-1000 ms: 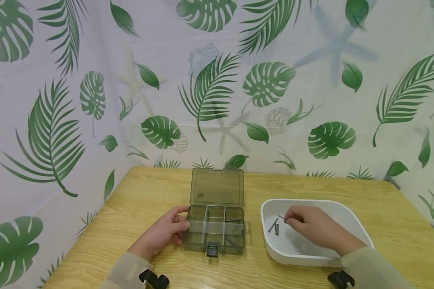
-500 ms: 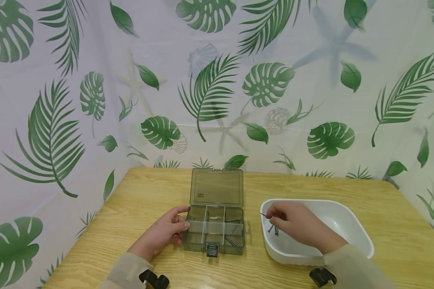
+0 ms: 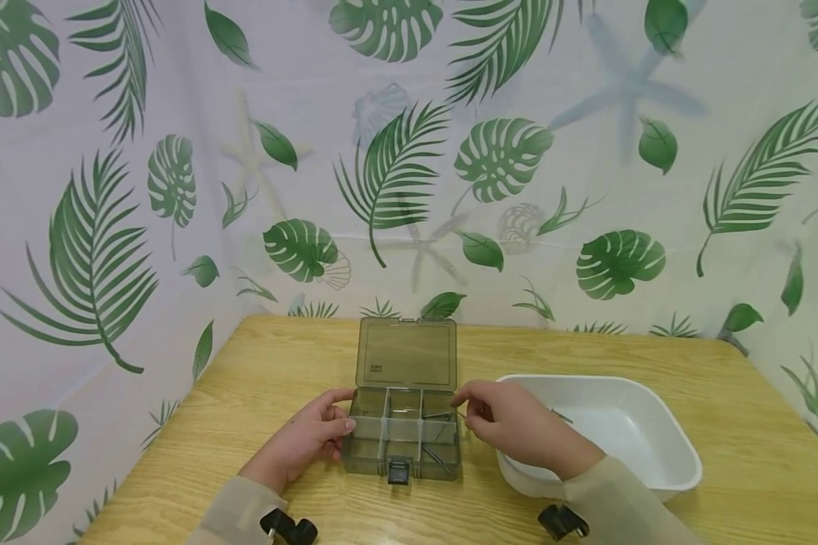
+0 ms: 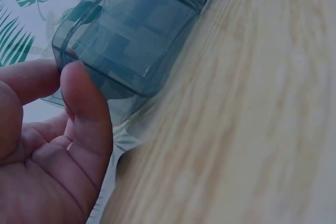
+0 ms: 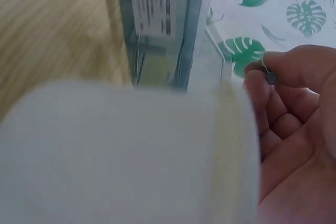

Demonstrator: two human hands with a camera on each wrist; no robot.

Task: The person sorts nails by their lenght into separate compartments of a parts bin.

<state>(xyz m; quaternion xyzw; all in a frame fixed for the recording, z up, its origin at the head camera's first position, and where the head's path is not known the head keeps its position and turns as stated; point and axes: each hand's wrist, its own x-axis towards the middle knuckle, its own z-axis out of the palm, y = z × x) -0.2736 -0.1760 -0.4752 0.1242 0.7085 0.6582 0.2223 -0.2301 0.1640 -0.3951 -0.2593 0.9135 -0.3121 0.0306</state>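
Note:
A smoky grey compartment box (image 3: 400,430) stands on the table with its lid (image 3: 407,352) raised. My left hand (image 3: 303,433) holds the box's left side, thumb on the near part and index finger towards the back corner. The left wrist view shows the thumb and finger at a corner of the box (image 4: 126,40). Just off the box's right wall, my right hand (image 3: 528,424) pinches a small metal screw (image 5: 271,78), its dark head showing between thumb and finger. Several screws (image 3: 434,456) lie in the box's right-hand compartments.
A white plastic tray (image 3: 682,454) sits right of the box, partly under my right forearm. A screw (image 3: 562,415) shows inside it; the arm hides its left part. The wooden table (image 3: 279,341) meets a leaf-patterned curtain (image 3: 409,151) behind.
My right hand has come left from inside the white tray to the box's right side, carrying the pinched screw. My left hand stays on the box.

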